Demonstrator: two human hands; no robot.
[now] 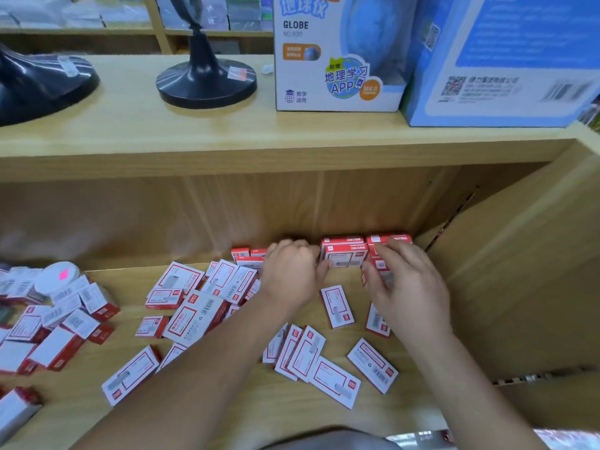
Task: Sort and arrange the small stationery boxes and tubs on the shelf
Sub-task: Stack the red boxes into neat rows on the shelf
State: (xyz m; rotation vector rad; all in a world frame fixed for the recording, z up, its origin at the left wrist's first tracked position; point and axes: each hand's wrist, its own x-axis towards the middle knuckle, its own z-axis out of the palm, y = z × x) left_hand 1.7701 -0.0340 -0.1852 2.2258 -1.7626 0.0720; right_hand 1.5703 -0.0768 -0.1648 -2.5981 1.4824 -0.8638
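Red-and-white cardboard boxes (194,316) lie scattered flat over the pale wooden shelf (373,417), crowding its near and left side. Far right, the left hand (292,274) curls round the middle stack (344,254), thumb on its front. The right hand (406,287) grips the corner stack (389,240). One round white tub (56,276) sits far left. Above: two glossy black stands (206,82), two cartons (337,60).

You're in a stationery shop, wooden display shelves (194,141), heaps of identical red-and-white stationery boxes (194,315), boxed globe (337,53), price-stickered black stand (206,82).
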